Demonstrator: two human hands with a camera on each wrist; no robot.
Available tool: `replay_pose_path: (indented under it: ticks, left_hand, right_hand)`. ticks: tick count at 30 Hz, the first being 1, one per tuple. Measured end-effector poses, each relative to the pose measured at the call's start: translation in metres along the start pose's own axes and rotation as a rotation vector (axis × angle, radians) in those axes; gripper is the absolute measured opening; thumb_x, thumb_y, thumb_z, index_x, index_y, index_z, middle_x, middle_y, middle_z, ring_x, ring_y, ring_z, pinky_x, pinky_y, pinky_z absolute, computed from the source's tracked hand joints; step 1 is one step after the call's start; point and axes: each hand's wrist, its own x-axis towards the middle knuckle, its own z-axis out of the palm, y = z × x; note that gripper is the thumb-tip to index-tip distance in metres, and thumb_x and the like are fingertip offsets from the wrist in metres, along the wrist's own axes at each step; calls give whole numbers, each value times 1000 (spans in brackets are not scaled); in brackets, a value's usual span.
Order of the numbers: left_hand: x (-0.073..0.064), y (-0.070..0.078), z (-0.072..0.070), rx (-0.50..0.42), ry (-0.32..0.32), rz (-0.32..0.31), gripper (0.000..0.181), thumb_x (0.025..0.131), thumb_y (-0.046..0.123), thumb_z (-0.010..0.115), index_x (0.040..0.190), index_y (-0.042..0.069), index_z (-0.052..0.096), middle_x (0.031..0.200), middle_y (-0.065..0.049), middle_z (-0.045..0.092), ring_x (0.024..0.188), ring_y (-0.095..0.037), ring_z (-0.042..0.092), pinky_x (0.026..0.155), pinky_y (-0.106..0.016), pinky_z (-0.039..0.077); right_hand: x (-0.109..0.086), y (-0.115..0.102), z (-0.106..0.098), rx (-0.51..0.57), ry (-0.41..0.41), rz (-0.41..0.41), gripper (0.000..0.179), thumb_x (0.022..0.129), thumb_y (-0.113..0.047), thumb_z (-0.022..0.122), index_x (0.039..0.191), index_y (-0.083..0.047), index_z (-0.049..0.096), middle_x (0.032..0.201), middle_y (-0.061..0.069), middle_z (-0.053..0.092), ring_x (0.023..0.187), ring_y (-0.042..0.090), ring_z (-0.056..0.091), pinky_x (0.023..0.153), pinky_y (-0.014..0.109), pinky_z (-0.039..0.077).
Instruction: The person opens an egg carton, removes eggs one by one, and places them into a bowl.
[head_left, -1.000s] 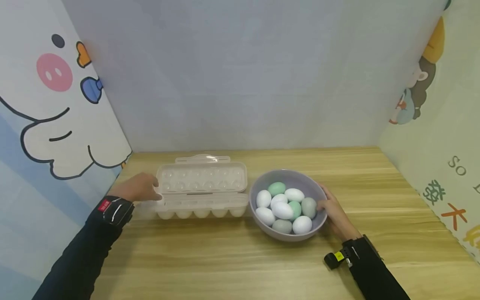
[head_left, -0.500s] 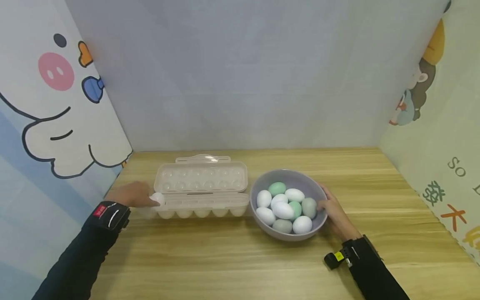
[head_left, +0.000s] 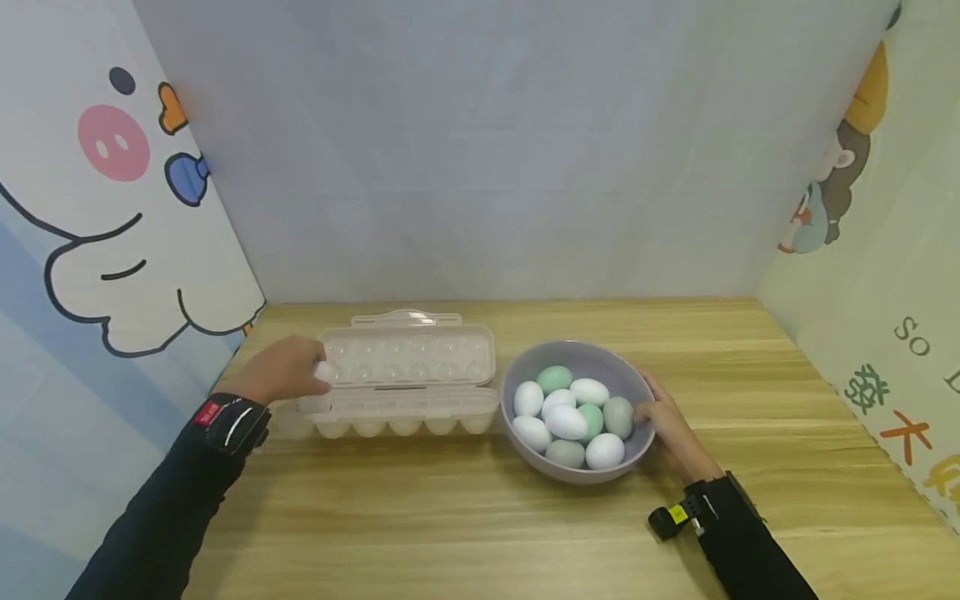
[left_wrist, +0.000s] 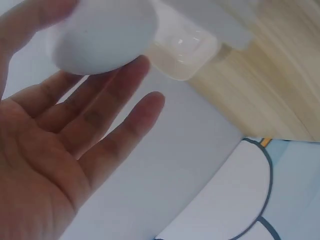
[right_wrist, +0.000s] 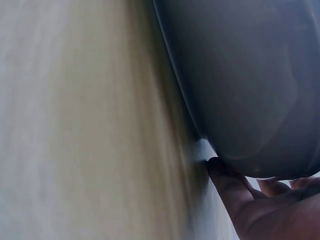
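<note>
My left hand (head_left: 279,371) holds a white egg (left_wrist: 102,35) between the thumb and fingertips, above the left end of a clear plastic egg carton (head_left: 412,408). In the head view only a small part of that egg shows past the fingers. The carton lies open, its dimpled lid (head_left: 408,357) folded back toward the wall. On the right, my right hand (head_left: 675,429) grips the side of a grey-purple bowl (head_left: 596,362), thumb over the rim and other fingers against the outside. White, green and greyish eggs (head_left: 566,422) fill the bowl.
The wooden tabletop (head_left: 450,525) meets a pale grey back wall (head_left: 487,167). Cartoon-printed panels stand at the left (head_left: 112,250) and right (head_left: 862,292). The bowl sits close beside the carton's right end.
The left hand first drew back leftward at the carton's end, showing the white egg, then rose and moved right with it over the lid's near corner. The right hand stays on the bowl.
</note>
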Motion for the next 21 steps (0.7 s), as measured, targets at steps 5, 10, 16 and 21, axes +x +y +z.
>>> replay_pose_path:
  ticks: [5, 10, 16, 21]
  left_hand:
    - [11, 21, -2, 24, 81, 78, 34, 68, 13, 68, 100, 1, 60, 92, -11, 61, 81, -24, 55, 75, -45, 47]
    - [25, 46, 1, -9, 124, 161, 40, 68, 14, 69, 106, 6, 60, 97, -8, 55, 85, -23, 53, 74, -41, 47]
    - [48, 91, 1, -71, 174, 322, 39, 66, 14, 69, 104, 8, 61, 94, -6, 54, 84, -21, 52, 72, -38, 47]
    - [70, 132, 10, -116, 146, 383, 44, 66, 16, 70, 108, 7, 60, 102, -7, 58, 88, -19, 53, 76, -33, 46]
  right_hand:
    - [0, 0, 0, -8, 7, -2, 80, 64, 12, 36, 139, -10, 22, 147, 14, 9, 129, 35, 8, 102, 55, 13]
    - [0, -1, 0, -11, 11, 2, 81, 64, 12, 36, 140, -10, 20, 147, 14, 9, 130, 36, 8, 102, 54, 13]
    - [1, -1, -1, -8, 16, 5, 81, 64, 12, 37, 140, -11, 20, 147, 13, 9, 130, 36, 8, 102, 55, 13]
    - [1, 0, -1, -8, 12, 6, 82, 64, 12, 37, 140, -11, 20, 147, 14, 9, 130, 37, 8, 102, 56, 12]
